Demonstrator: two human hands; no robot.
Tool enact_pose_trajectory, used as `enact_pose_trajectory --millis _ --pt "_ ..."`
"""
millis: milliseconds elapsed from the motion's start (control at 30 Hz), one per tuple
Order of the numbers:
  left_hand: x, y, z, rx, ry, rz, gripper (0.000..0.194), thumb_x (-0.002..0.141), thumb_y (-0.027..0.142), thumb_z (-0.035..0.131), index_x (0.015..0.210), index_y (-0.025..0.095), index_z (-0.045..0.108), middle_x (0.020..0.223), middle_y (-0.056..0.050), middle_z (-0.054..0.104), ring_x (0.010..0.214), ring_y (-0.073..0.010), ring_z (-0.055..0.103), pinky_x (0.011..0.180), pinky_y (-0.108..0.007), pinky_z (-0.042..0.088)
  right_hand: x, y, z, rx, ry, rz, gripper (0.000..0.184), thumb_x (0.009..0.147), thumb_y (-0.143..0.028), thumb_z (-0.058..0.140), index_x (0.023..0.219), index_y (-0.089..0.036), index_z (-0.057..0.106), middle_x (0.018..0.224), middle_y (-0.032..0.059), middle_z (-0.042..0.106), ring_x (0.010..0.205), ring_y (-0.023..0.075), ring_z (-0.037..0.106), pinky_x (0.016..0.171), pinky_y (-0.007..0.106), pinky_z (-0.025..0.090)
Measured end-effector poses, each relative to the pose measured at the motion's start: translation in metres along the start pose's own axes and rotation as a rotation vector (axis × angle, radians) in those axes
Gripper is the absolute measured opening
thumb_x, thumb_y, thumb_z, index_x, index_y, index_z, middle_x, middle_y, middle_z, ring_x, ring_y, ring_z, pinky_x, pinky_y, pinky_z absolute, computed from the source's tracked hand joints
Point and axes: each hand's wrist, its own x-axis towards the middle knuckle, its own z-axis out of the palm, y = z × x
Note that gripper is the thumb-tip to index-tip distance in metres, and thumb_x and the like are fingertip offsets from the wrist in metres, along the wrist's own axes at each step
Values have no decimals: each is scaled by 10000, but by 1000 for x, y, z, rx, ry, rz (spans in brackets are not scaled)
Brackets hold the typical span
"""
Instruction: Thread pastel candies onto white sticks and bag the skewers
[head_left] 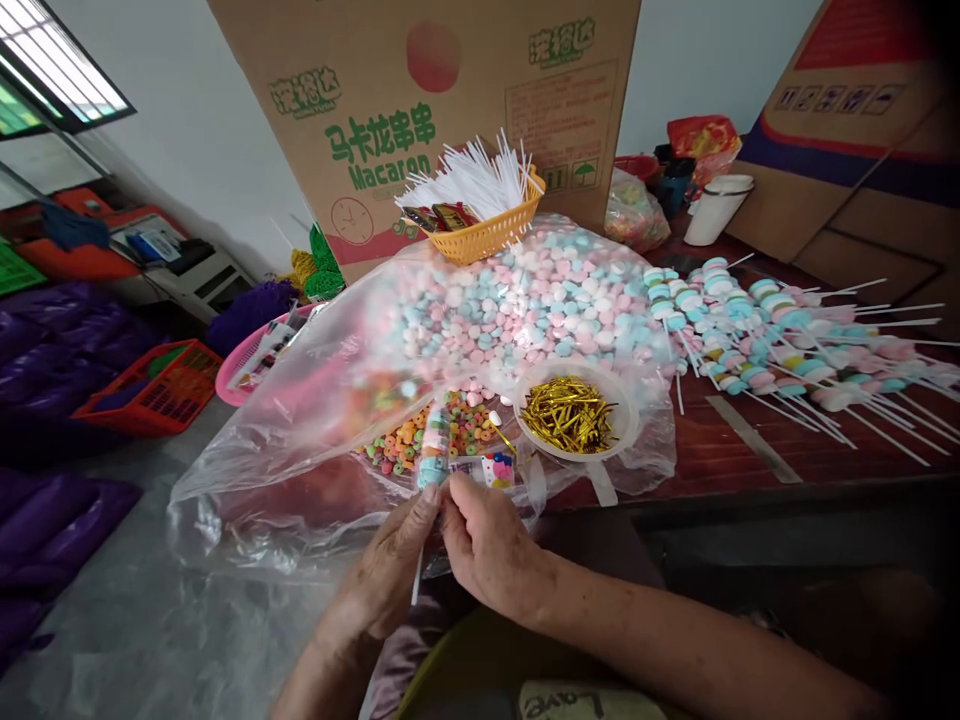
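Note:
A marshmallow skewer [434, 448] in a clear wrapper stands nearly upright in front of me, its pastel pieces stacked on a white stick. My left hand [391, 565] is closed around its lower end, thumb pressed just under the bottom marshmallow. Close against that same spot, the fingers of my right hand [487, 545] are pinched together; what lies between them is hidden. Behind the skewer are ring-shaped cereal pieces [474, 420] in several colours. A printed packet [496, 470] lies just beyond my right hand, and a round tub [628, 425] holds gold twist ties [568, 415].
Loose marshmallows [517, 310] fill a large clear plastic bag [247, 490] across the table. A yellow basket [487, 240] of white sticks stands before a cardboard box [457, 90]. Finished skewers [795, 345] are piled at right, near a white cup [716, 212].

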Motion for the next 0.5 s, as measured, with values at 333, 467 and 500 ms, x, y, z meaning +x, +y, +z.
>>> enact_pose_trajectory --millis 333,467,500 --pt "14 -13 26 573 36 374 216 766 300 606 572 207 604 572 -16 610 586 -171 548 579 -261 449 -9 -5 -48 195 -55 81 260 818 -428 537 889 -178 560 904 77 626 855 194 573 775 333 463" --pt "17 -21 47 1020 -369 406 156 736 249 613 584 213 624 599 -37 609 583 -178 535 598 -281 431 -49 32 -86 323 196 274 212 842 -417 530 868 -207 530 708 23 632 666 167 591 670 311 484" --pt "20 -18 44 1130 -400 404 199 751 263 599 560 210 608 559 -26 580 545 -163 511 586 -279 419 -68 46 -101 302 335 294 212 835 -423 544 882 -218 519 640 -2 608 613 160 575 641 303 476"
